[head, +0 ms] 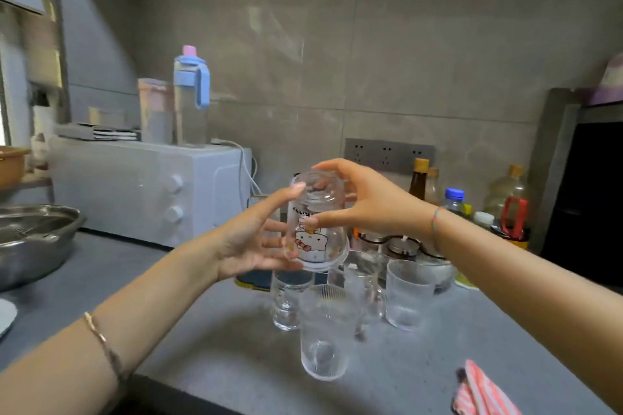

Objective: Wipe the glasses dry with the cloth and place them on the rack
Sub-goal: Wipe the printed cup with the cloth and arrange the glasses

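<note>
While held inverted above the desk (pixel 209 340), one printed glass (pixel 315 229) is clasped between left hand (pixel 251 242) and right hand (pixel 367 202); cloth (pixel 482 394) lies apart. Risk: wet glass slipped onto glasses (pixel 323 330) below.

Background clutter, grey table (pixel 209 340).
White microwave (pixel 148 189) at left, blue-capped bottle (pixel 190 98) on top; steel bowl (pixel 32 239) far left; sauce bottles (pixel 418 178) under wall sockets (pixel 387 153).

The upturned cartoon glass (pixel 315 222) carries a dark line of lettering, too blurred to read.
</note>
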Motion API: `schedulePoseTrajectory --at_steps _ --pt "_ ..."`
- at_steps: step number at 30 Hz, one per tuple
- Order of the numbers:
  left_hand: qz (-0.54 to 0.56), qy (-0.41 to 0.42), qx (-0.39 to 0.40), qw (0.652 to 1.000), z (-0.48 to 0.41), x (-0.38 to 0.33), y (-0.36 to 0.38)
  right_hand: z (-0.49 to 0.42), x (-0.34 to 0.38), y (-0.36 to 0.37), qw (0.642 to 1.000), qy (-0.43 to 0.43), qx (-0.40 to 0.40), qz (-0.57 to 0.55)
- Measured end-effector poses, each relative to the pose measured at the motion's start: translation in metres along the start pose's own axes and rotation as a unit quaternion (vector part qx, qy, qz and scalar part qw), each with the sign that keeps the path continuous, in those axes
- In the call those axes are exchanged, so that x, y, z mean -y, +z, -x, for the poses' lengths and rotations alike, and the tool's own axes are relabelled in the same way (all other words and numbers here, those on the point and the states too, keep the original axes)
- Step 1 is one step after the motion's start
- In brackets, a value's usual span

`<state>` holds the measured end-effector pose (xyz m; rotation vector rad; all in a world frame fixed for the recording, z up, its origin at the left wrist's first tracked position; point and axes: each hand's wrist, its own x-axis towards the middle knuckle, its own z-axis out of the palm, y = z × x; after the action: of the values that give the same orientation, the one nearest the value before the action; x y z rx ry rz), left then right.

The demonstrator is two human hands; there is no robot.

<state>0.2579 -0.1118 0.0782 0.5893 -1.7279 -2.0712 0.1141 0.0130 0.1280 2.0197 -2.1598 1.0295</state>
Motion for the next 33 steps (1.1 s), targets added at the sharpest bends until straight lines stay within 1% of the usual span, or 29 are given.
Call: schedulePoseTrajectory --at_steps 2,4,6,8,9,10,12,14,16,17,18,20,21,27,33 --pt "-0.041 -0.013 -0.019 0.999 -0.012 -0.009 -0.01 -0.018 -0.005 0.004 1.0 0.004 -0.006 -0.012" --pt "-0.087 -0.005 -0.039 0.995 -0.027 -0.017 -0.02 -0.037 -0.012 0.006 0.999 0.013 -0.016 -0.032" --pt "-0.12 0.018 -0.047 0.991 -0.044 -0.023 -0.033 -0.055 -0.019 0.001 0.998 0.023 -0.025 -0.059" --pt "-0.151 0.068 -0.061 0.984 -0.065 -0.027 -0.047 -0.077 -0.029 -0.008 0.996 0.038 -0.029 -0.081" --pt "-0.193 0.103 -0.085 0.972 -0.077 -0.028 -0.055 -0.088 -0.035 -0.012 0.995 0.046 -0.032 -0.086" --pt "-0.252 0.14 -0.119 0.95 -0.091 -0.027 -0.063 -0.1 -0.042 -0.016 0.994 0.053 -0.037 -0.086" --pt "-0.363 0.202 -0.16 0.895 -0.119 -0.021 -0.079 -0.122 -0.055 -0.019 0.993 0.066 -0.044 -0.085" --pt "-0.432 0.229 -0.166 0.856 -0.147 -0.012 -0.092 -0.142 -0.069 -0.017 0.992 0.075 -0.043 -0.087" --pt "-0.472 0.235 -0.171 0.832 -0.175 -0.001 -0.102 -0.163 -0.083 -0.013 0.992 0.079 -0.04 -0.085" --pt "-0.48 0.236 -0.171 0.827 -0.189 0.003 -0.104 -0.174 -0.092 -0.012 0.992 0.079 -0.045 -0.086" --pt "-0.477 0.237 -0.171 0.829 -0.196 0.006 -0.104 -0.182 -0.098 -0.011 0.991 0.076 -0.051 -0.093" --pt "-0.451 0.238 -0.171 0.843 -0.21 0.012 -0.103 -0.199 -0.115 -0.009 0.99 0.073 -0.061 -0.105" --pt "-0.449 0.242 -0.171 0.843 -0.213 0.014 -0.102 -0.204 -0.122 -0.008 0.989 0.075 -0.065 -0.108" --pt "-0.489 0.239 -0.164 0.823 -0.222 0.021 -0.104 -0.22 -0.17 0.011 0.986 0.121 -0.045 -0.105" --pt "-0.492 0.243 -0.162 0.82 -0.224 0.021 -0.106 -0.225 -0.183 0.022 0.987 0.111 -0.041 -0.108"
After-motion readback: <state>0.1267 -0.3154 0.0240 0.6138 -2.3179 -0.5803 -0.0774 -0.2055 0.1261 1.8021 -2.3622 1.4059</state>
